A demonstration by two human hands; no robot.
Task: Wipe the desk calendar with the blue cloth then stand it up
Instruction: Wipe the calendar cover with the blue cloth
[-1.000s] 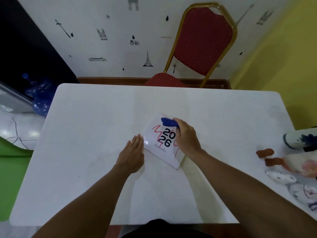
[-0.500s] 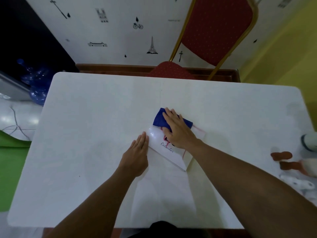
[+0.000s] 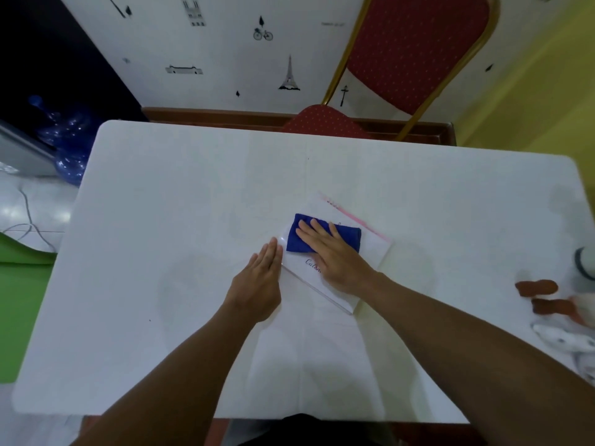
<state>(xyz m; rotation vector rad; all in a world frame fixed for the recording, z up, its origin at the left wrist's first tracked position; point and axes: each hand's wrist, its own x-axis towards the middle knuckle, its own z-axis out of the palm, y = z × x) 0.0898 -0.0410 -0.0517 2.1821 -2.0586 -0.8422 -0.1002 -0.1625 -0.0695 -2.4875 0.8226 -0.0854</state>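
Observation:
The white desk calendar [image 3: 373, 252] lies flat near the middle of the white table [image 3: 180, 220], turned at an angle. A folded blue cloth [image 3: 347, 238] rests on its upper left part. My right hand [image 3: 335, 255] lies flat on the cloth with fingers spread, pressing it onto the calendar and hiding most of the print. My left hand [image 3: 260, 281] is flat on the table with fingers together, touching the calendar's left edge.
Soft toys [image 3: 560, 313] lie at the table's right edge. A red chair with a gold frame [image 3: 409, 53] stands behind the far edge. A blue water bottle [image 3: 67, 140] and cables are on the floor at the left.
My right hand has slid the blue cloth from the calendar's top corner down and left over its face, now covering the "2026" print. The left hand has stayed at the calendar's edge.

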